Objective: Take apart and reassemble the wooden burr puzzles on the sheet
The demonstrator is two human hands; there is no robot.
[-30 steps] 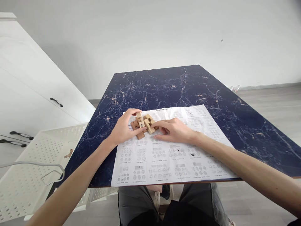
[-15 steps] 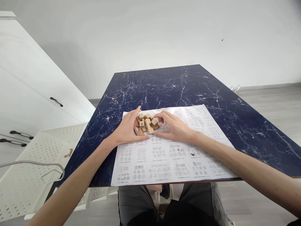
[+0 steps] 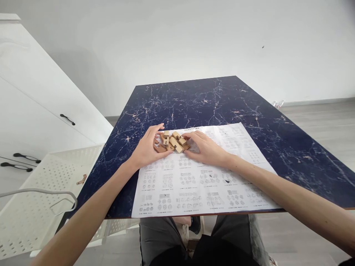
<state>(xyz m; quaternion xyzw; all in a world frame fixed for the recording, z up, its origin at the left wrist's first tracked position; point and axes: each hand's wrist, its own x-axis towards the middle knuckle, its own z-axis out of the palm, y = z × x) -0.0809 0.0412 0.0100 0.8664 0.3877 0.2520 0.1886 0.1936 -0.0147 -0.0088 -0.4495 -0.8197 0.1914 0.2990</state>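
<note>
A small pile of wooden puzzle blocks (image 3: 174, 142) lies on a printed paper sheet (image 3: 191, 204). Some blocks are notched; a few bear dark handwritten numerals, and darker brown pieces show underneath. Curved around the pile's left side is my left hand (image 3: 146, 148), thumb and fingers apart, with its thumb at the near edge of the blocks. My right hand (image 3: 206, 149) arches over the right side, thumb and fingers spread, fingertips close to or touching the outer blocks. Neither hand grasps a block that I can make out. Fingers partly hide the pile's edges.
The sheet carries rows of small diagrams and reaches the near edge of a dark blue marbled table (image 3: 177, 103). White cabinets (image 3: 41, 81) and a perforated cream rack (image 3: 41, 195) with a cable (image 3: 36, 191) stand at the left. A pale wall rises behind.
My left hand has shifted slightly left, with the darker pieces at that side moving too. A long notched block in the middle has turned. My right hand has barely moved.
</note>
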